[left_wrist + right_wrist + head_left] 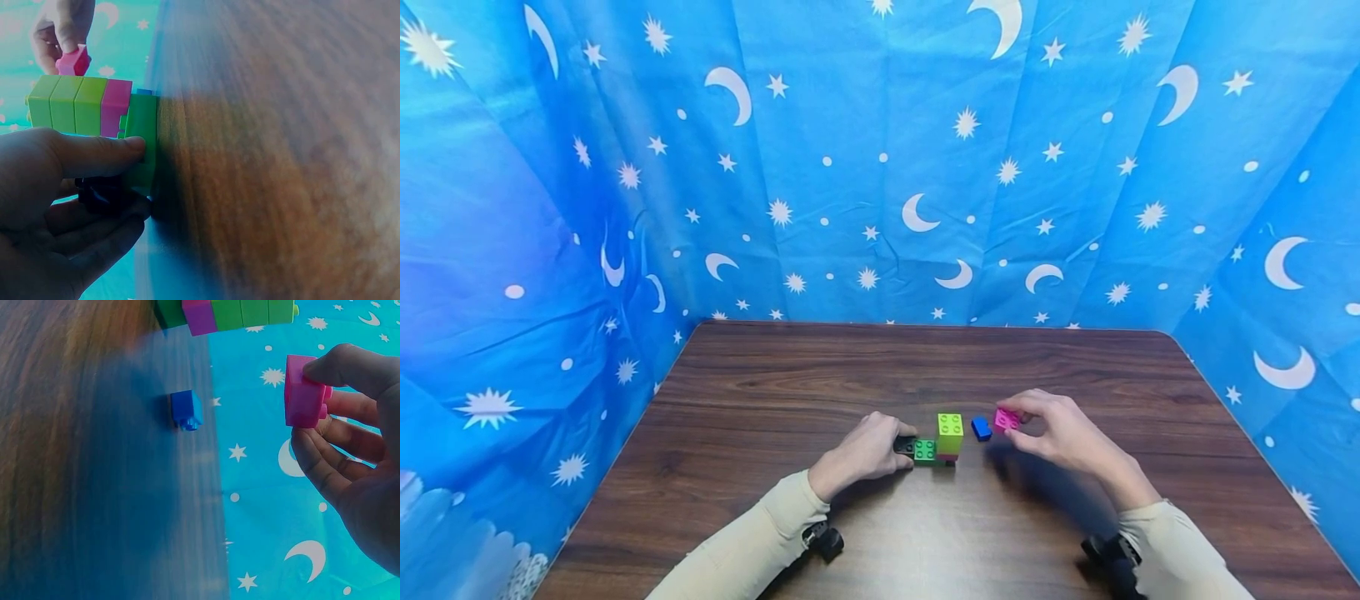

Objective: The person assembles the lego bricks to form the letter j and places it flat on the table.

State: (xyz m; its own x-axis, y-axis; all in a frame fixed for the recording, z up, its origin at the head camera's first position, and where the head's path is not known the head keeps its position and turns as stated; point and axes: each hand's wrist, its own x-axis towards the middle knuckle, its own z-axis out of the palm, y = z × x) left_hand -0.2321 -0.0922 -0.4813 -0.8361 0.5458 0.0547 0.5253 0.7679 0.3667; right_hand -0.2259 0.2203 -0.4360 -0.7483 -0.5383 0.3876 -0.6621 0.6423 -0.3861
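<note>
My left hand [867, 446] holds the left end of a toy-brick build, thumb and fingers around a black brick [100, 192] and the side of the green brick [142, 128]. On the build's right end stands a tower: a pink brick [116, 106] at the bottom, with three lime bricks [950, 427] above it. My right hand [1063, 429] pinches a separate pink brick [304, 394] between thumb and fingertips, raised over the table. Its studs face the palm side in the right wrist view. Between the tower and that hand, a small blue brick [981, 429] lies on its side.
The dark wooden table [760, 367] has rounded far corners. A blue cloth [850, 183] printed with white moons and stars hangs behind it and along both sides. Each wrist carries a black strap-on camera [830, 543].
</note>
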